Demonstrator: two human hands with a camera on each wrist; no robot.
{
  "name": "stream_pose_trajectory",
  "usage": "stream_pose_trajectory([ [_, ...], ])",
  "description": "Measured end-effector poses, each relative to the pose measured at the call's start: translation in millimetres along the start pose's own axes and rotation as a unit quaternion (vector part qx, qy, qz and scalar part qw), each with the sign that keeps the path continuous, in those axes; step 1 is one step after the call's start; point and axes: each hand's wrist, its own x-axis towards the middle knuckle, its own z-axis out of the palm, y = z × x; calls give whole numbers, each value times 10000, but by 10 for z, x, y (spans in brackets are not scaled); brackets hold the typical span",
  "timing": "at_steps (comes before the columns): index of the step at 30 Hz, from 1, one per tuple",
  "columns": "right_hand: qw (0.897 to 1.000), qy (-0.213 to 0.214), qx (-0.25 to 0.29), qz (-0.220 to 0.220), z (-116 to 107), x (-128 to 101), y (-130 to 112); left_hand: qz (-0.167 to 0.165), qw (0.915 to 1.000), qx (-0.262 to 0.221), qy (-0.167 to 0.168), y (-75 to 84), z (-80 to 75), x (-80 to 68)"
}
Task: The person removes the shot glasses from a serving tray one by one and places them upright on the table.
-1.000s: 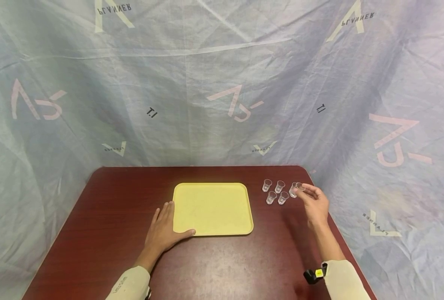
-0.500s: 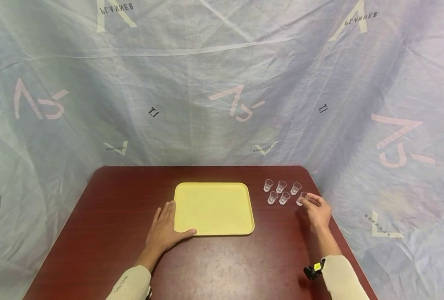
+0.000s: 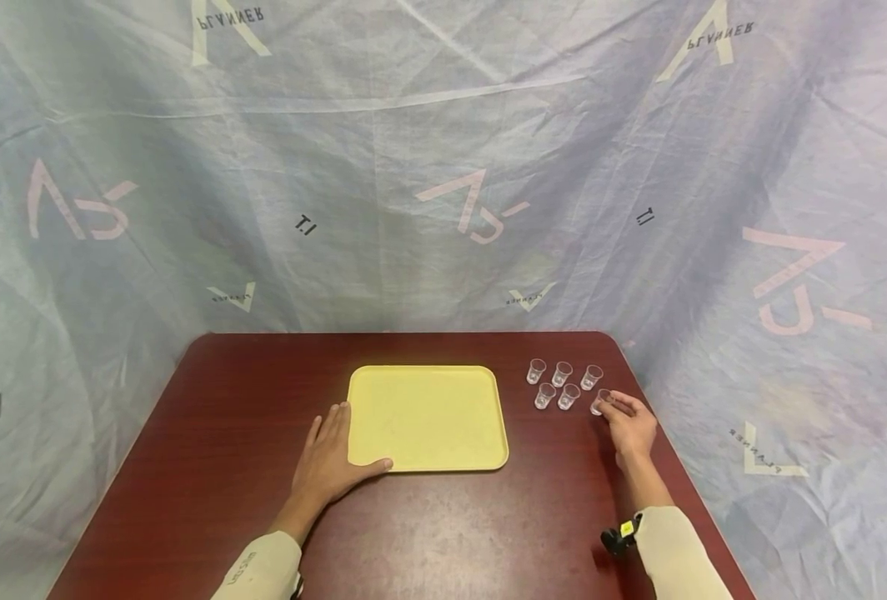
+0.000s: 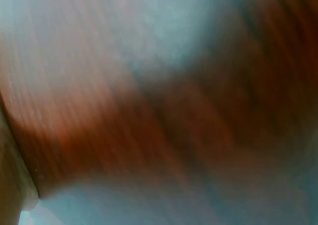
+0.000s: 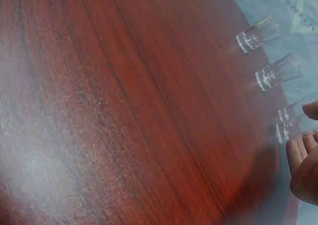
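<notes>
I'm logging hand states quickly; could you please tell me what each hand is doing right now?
Left hand: open, flat on the table, touching the yellow tray.
Right hand: pinching a small clear cup.

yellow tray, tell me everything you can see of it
The yellow tray is a plain rectangle with rounded corners and a low raised rim, seemingly matte plastic, with nothing on it. It lies flat near the middle of the dark red wooden table, long sides running left to right. The left hand lies flat at its near left corner, thumb along the near rim, fingers beside the left edge. Six small clear cups stand to its right, apart from it.
</notes>
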Motion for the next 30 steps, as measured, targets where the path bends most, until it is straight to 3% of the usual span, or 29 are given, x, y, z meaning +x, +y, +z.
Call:
stream_pose_trajectory([
  [8, 9997, 39, -227, 14, 33, 12, 15, 54, 10000, 28, 58, -21, 0, 1],
  [17, 9981, 147, -595, 88, -24, -41, 51, -21, 9999, 24, -117, 11, -19, -12],
  [23, 9954, 207, -919, -155, -73, -110, 7, 30, 9999, -95, -21, 5, -36, 11],
  [27, 9899, 344, -1281, -504, -104, -145, -91, -132, 9977, -661, 4, -18, -81, 13],
  [30, 9838, 213, -1478, -988, -93, -172, -231, -462, 9906, -1278, -142, -19, -220, 24],
])
